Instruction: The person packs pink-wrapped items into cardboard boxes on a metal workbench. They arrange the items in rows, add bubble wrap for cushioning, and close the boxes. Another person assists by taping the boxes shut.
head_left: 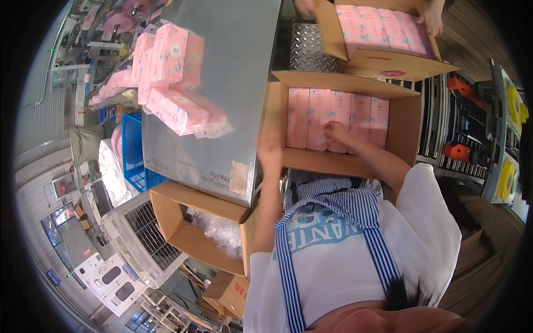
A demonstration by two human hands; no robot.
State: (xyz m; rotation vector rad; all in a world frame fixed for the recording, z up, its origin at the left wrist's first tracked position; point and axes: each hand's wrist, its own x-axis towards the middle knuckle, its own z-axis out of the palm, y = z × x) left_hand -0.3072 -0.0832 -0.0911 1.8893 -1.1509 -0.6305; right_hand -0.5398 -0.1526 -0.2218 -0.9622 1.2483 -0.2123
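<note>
The open brown cardboard carton [408,119] stands directly in front of the person, flaps folded outward. It holds a single row of pink plastic-wrapped packs [311,114] standing upright side by side, filling the carton from wall to wall.

The right hand [336,132] lies inside this carton, fingers curled down onto the tops of the middle packs; it presses or grips them, and which of the two cannot be told. The left hand [270,149] is at the carton's near-left corner, blurred, so its grasp cannot be told; it appears to touch the carton wall.

A second open cardboard carton [383,60] stands beyond the first, also filled with a row of pink packs. Another person's hand [432,22] rests on its far-right edge.

To the left, a grey metal table top [222,83] carries a loose heap of pink wrapped packs [169,72], some stacked, some tilted.

Below the table's near edge sits a third brown cardboard box [175,219], open, holding crumpled clear plastic film [219,230]. A blue plastic crate [134,150] stands just left of the table. At the right, a roller conveyor with orange parts [461,111] runs beside the cartons.
</note>
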